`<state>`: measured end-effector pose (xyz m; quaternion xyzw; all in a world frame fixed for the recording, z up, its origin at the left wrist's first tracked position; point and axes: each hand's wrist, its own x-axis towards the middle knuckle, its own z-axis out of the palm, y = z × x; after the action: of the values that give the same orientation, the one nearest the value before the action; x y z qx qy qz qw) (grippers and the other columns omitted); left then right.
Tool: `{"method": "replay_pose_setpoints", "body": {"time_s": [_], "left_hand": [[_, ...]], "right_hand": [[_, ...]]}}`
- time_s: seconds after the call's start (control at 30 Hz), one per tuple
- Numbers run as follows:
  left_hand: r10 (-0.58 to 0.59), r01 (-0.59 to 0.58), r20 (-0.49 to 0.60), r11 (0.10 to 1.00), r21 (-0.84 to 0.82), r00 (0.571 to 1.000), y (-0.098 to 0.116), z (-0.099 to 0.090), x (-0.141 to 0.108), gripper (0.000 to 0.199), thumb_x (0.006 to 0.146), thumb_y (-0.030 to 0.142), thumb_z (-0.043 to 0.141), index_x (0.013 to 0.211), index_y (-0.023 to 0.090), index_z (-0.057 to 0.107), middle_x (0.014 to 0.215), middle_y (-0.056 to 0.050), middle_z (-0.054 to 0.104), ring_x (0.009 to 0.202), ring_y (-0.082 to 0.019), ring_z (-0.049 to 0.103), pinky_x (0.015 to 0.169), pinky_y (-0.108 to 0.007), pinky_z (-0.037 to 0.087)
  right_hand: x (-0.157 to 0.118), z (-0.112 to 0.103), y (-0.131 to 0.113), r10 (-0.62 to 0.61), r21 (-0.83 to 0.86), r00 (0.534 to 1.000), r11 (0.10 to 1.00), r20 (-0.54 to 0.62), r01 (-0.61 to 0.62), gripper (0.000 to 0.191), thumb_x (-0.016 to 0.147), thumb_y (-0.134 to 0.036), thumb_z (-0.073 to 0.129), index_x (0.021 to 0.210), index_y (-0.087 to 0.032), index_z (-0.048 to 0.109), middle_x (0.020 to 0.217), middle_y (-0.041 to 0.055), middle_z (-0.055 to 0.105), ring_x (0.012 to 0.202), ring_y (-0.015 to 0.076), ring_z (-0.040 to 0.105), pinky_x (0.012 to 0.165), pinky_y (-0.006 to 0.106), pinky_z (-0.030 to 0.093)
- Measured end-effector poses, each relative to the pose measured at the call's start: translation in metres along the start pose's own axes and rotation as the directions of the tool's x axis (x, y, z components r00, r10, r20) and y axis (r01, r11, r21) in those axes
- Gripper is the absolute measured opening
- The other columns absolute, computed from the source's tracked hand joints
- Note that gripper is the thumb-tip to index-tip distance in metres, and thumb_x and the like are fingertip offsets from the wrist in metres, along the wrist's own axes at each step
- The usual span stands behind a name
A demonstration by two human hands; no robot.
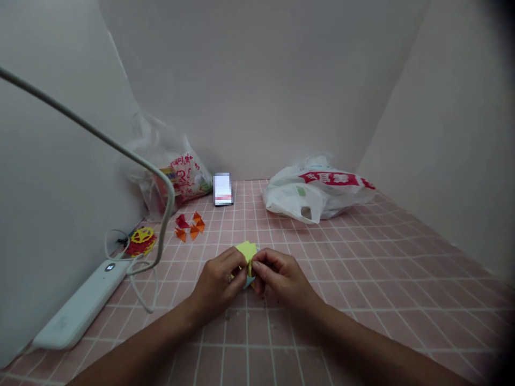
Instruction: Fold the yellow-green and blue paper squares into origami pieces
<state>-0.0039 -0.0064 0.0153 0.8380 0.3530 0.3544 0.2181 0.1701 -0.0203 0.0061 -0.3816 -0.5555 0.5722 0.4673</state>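
Observation:
Between my two hands, near the middle of the table, is a piece of yellow paper [247,249] with folds in it. My left hand [220,276] pinches it from the left, thumb and forefinger together. From the right, my right hand [281,276] pinches the same paper with thumb and forefinger. Bits of light blue paper [249,281] show beneath the fingers; whether they are separate sheets I cannot tell. Further back on the left lie several small folded pieces of orange paper [194,231] and a red folded piece [182,221].
A white power strip [82,303] lies along the left wall, its cable [164,214] arching above the table. Red and yellow paper cut-outs [142,236] are beside it. Plastic bags stand back left [189,177] and back right [317,187]. A phone [222,188] leans at the wall.

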Motion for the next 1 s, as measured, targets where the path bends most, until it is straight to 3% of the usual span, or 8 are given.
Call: {"method": "replay_pose_setpoints", "body": {"time_s": [1.0], "left_hand": [[0.006,-0.007,-0.012,0.999,-0.032,1.0,-0.0012,-0.0002,0.0008,0.016,0.088,0.008,0.051,0.075,0.017,0.051,0.073,0.0,0.053,0.068,-0.013,0.051,0.063,-0.024,0.038]], "right_hand": [[0.0009,0.0001,-0.0032,0.017,0.05,1.0,0.999,0.017,-0.018,0.013,0.081,-0.029,0.06,0.076,-0.018,0.058,0.053,-0.0031,0.061,0.047,0.0103,0.056,0.051,0.023,0.045]]}}
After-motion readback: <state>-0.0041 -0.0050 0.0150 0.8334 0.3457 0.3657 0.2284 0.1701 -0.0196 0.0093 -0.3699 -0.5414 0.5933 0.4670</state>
